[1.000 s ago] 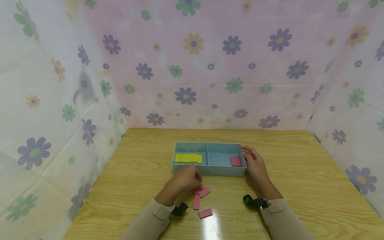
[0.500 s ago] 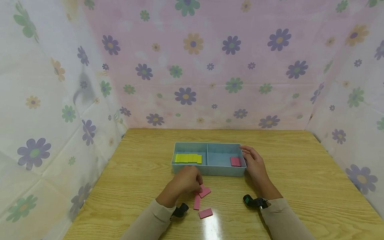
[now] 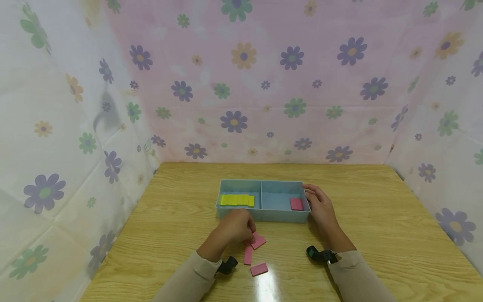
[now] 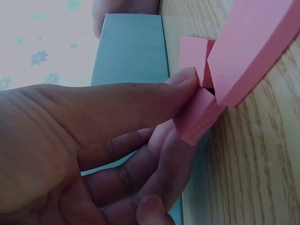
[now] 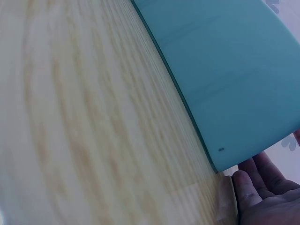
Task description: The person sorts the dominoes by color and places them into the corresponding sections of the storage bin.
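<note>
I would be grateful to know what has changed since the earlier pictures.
The left hand has hardly moved, but the pink piece it pinches seems to have shifted slightly away and rightward. When that grip began is unclear. The right hand stays at the tray's right end; the yellow pieces, pink pair inside and nearest loose pink piece look unchanged.

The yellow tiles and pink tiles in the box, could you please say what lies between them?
In the head view, the upright divider and a bare stretch of box floor.
</note>
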`<state>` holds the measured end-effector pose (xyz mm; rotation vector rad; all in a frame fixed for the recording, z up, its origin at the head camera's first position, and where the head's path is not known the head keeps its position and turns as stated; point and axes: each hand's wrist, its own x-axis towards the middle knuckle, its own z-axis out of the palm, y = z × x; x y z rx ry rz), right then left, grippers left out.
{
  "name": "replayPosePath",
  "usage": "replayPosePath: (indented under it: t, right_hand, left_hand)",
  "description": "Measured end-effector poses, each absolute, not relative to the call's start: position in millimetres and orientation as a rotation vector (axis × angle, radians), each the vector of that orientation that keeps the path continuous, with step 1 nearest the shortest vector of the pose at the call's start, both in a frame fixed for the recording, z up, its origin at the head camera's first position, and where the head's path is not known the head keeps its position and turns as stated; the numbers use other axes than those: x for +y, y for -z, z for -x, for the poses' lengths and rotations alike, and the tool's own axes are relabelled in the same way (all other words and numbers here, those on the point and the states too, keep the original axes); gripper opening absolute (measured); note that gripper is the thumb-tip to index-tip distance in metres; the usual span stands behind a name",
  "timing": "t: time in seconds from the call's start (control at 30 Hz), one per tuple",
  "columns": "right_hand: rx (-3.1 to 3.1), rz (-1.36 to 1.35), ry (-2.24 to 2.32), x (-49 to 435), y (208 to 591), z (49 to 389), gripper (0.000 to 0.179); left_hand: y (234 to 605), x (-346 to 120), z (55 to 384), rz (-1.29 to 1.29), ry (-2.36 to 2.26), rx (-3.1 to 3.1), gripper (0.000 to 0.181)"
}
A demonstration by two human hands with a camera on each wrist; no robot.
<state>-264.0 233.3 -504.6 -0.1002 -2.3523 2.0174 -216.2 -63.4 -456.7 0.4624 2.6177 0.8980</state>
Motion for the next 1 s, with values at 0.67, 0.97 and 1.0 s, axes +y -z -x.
replayPosePath:
  t: [0.67,0.97,1.0]
  right_hand:
    - [-2.345,0.083,-2.032,234,503,264,0.043]
    - [-2.369,0.086,-2.021,235,505,265,0.043]
    - [-2.369,0.088,-2.020,235,505,265,0.042]
  left_hand:
    - [460,-65,223,-0.543,-1.029,2.613,0.014]
    - [449,-61,218,-0.586,-1.027,2.634,0.016]
    - [448,-60,217,-0.584,-1.042,2.625,0.017]
